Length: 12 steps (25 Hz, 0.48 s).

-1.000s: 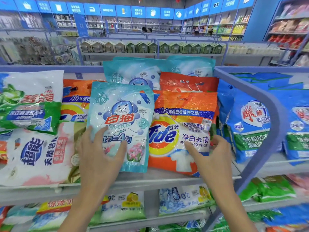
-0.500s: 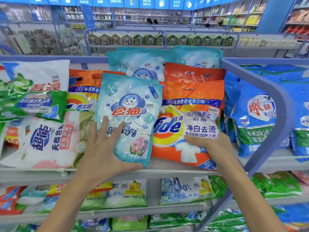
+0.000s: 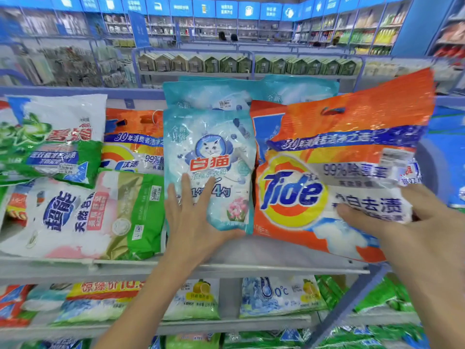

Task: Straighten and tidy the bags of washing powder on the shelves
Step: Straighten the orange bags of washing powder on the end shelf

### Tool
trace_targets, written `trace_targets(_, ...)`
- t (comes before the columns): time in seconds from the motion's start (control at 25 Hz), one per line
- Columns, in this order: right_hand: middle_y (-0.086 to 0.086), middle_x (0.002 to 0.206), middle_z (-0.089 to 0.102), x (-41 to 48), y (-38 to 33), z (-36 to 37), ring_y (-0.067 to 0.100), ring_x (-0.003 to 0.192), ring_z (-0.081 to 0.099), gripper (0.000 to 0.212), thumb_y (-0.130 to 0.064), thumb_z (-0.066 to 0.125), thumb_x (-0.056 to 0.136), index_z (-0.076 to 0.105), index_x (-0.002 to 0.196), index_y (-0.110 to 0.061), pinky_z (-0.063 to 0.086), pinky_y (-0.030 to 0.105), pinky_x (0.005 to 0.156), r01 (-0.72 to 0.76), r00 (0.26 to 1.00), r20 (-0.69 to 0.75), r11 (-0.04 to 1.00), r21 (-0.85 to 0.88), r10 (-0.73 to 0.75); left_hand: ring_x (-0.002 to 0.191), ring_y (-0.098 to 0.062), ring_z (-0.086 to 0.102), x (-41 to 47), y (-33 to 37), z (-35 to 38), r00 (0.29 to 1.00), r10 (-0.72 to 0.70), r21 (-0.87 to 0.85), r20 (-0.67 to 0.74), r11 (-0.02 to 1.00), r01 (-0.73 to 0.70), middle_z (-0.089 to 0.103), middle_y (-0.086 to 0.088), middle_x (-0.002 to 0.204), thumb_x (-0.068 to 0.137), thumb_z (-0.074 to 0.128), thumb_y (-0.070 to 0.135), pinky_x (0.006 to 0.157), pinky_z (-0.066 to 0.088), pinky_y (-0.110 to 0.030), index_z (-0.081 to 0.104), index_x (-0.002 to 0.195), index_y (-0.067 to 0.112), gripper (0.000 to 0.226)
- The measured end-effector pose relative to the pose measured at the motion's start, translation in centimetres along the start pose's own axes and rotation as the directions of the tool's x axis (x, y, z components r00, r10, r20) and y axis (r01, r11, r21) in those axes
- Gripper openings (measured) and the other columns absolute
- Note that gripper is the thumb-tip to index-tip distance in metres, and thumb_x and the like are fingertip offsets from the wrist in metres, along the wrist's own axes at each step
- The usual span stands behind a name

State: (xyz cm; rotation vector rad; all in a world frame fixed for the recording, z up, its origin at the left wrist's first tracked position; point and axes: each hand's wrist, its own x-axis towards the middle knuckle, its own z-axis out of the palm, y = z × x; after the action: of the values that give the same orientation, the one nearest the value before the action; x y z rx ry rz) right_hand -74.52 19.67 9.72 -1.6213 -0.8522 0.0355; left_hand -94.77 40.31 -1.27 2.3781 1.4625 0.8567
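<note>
Shelving fills the shop around me. Right in front is a flat grey metal shelf (image 3: 251, 255) packed with washing powder. My left hand (image 3: 193, 217) lies on the light blue plastic bag with a cat on it (image 3: 208, 157), fingers straight and flat on its front and thumb along its bottom edge. The bag stands upright mid-shelf, with more of its kind behind it. My right hand (image 3: 415, 222) pinches the big orange plastic Tide bag (image 3: 327, 159) at its lower right, thumb across the front. That bag sits just right of the blue one and is tilted, top corner high to the right. A white, pink and green plastic bag (image 3: 75, 217) lies to the left, under a green and white one (image 3: 50, 142). More bags (image 3: 276, 295) fill the shelf below. Beyond is a row of green house-shaped boxes (image 3: 226, 64), and blue signs (image 3: 203, 8) run along the far wall.
</note>
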Motion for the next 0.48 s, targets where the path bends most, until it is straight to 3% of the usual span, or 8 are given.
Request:
trace_targets(0.12,-0.007,0.087,0.076,-0.1,0.4,-1.7,0.002,0.079,0.069,0.028,-0.040,0.086,0.053,0.074,0.078,-0.035,0.046,0.005,0.056,-0.061,0.998,-0.011,0.995,0.083,0.062,0.153,-0.046,-0.011,1.2,0.8,0.5,0.999,0.009,0.022,0.046,1.000,-0.010,-0.009,-0.011,0.171,0.046,0.044,0.095,0.122,-0.001,-0.063,0.012,0.160,0.042,0.130)
trace_targets(0.2,-0.021,0.081,0.076,-0.2,0.5,-2.2,-0.003,0.073,0.071,0.038,-0.035,0.084,0.050,0.075,0.087,-0.032,0.050,0.006,0.055,-0.119,0.993,-0.006,0.977,0.178,0.122,0.152,-0.043,-0.021,1.2,0.5,0.6,0.995,0.028,0.027,0.095,0.999,-0.031,-0.020,-0.007,0.169,0.045,0.044,0.095,0.121,-0.010,-0.056,0.002,0.158,0.046,0.130)
trace_targets(0.28,-0.021,0.080,0.077,-0.5,0.5,-2.0,0.000,0.071,0.073,0.039,-0.026,0.086,0.051,0.077,0.089,-0.029,0.056,0.013,0.057,-0.137,0.991,0.020,0.964,0.228,0.136,0.151,-0.036,-0.030,1.0,-0.3,-0.2,0.982,0.042,-0.048,0.187,0.998,-0.034,-0.029,-0.001,0.166,0.046,0.051,0.089,0.117,-0.017,-0.046,-0.001,0.155,0.051,0.126)
trace_targets(0.36,-0.008,0.083,0.080,-0.7,0.6,-1.0,0.014,0.075,0.077,0.039,-0.019,0.089,0.053,0.080,0.090,-0.025,0.063,0.030,0.064,-0.171,0.985,0.070,0.947,0.271,0.158,0.156,-0.021,-0.018,1.0,-0.6,-2.4,0.967,0.024,-0.409,0.255,0.909,0.085,-0.011,0.006,0.170,0.058,0.066,0.063,0.123,-0.010,-0.041,0.026,0.152,0.048,0.103)
trace_targets(0.44,0.003,0.083,0.080,-0.7,1.2,0.9,0.026,0.078,0.077,0.040,-0.016,0.089,0.049,0.082,0.088,-0.022,0.062,0.042,0.074,-0.222,0.972,0.147,0.922,0.319,0.183,0.153,-0.013,0.025,0.7,-0.7,-5.1,0.969,-0.032,-0.717,0.246,0.667,0.204,0.033,0.007,0.163,0.080,0.067,0.028,0.125,0.023,-0.033,0.053,0.139,0.036,0.061)
trace_targets(0.48,0.006,0.084,0.080,-0.5,1.5,2.2,0.029,0.079,0.077,0.039,-0.015,0.089,0.048,0.082,0.086,-0.021,0.061,0.044,0.075,-0.252,0.961,0.199,0.909,0.333,0.194,0.140,-0.010,0.044,0.4,-0.6,-6.1,0.968,-0.044,-0.773,0.246,0.594,0.223,0.049,0.009,0.151,0.091,0.064,0.019,0.111,0.039,-0.020,0.059,0.135,0.028,0.045)
